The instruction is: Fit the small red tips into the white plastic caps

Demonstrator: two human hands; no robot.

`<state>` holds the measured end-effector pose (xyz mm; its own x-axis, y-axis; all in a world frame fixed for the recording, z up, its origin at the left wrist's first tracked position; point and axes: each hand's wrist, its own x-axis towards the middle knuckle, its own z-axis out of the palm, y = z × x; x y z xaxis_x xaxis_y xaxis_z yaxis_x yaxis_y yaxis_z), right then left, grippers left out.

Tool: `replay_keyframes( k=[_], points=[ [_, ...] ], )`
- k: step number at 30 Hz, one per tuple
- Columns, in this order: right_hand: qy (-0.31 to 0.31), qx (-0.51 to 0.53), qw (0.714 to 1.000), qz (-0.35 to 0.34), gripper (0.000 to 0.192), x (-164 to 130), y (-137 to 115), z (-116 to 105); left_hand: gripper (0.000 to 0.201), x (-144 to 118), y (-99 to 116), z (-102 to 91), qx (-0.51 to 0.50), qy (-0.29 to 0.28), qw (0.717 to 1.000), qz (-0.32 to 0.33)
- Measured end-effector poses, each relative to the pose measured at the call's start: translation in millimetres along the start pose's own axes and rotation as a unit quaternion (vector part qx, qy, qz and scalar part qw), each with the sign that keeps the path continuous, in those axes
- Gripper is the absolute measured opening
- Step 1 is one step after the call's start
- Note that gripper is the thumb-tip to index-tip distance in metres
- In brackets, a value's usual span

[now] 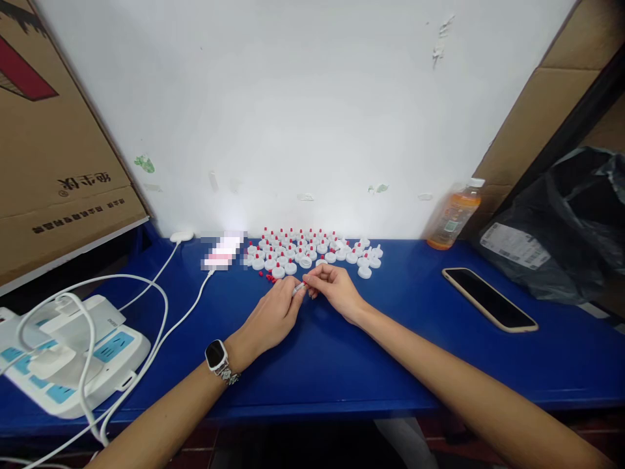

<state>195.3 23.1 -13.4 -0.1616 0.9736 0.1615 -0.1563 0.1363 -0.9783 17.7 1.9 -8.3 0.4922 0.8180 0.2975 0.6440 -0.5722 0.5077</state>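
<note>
My left hand [272,316] and my right hand [334,288] meet at their fingertips over the blue table [390,339]. Between them they pinch a small white cap piece [299,287]; its details are too small to make out. Just beyond the fingers stands a cluster of several white caps with red tips [312,251] near the wall. A few loose red bits [270,279] lie at the cluster's near left edge. A watch sits on my left wrist [217,357].
A phone [489,299] lies face up at the right, an orange drink bottle [454,215] stands by the wall, and a black bag [566,228] is beyond it. A white power strip [73,352] with cables sits at the left, under a cardboard box [53,150].
</note>
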Motion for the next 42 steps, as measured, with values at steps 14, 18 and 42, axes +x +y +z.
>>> replay_keyframes(
  k=[14,18,42],
  points=[
    [0.061,-0.018,0.994,-0.092,0.036,-7.1,-8.9,21.2,0.032,11.4,-5.3,8.7,-0.09,0.07,0.993,0.024],
    [-0.005,-0.01,0.999,-0.046,0.036,-2.3,-16.7,10.7,0.046,8.9,-11.0,6.3,-0.072,0.064,0.995,0.042],
    [0.13,-0.589,0.789,-0.118,0.008,-16.7,-37.7,-77.5,0.019,30.3,22.5,5.4,-0.055,-0.056,0.996,0.037]
  ],
)
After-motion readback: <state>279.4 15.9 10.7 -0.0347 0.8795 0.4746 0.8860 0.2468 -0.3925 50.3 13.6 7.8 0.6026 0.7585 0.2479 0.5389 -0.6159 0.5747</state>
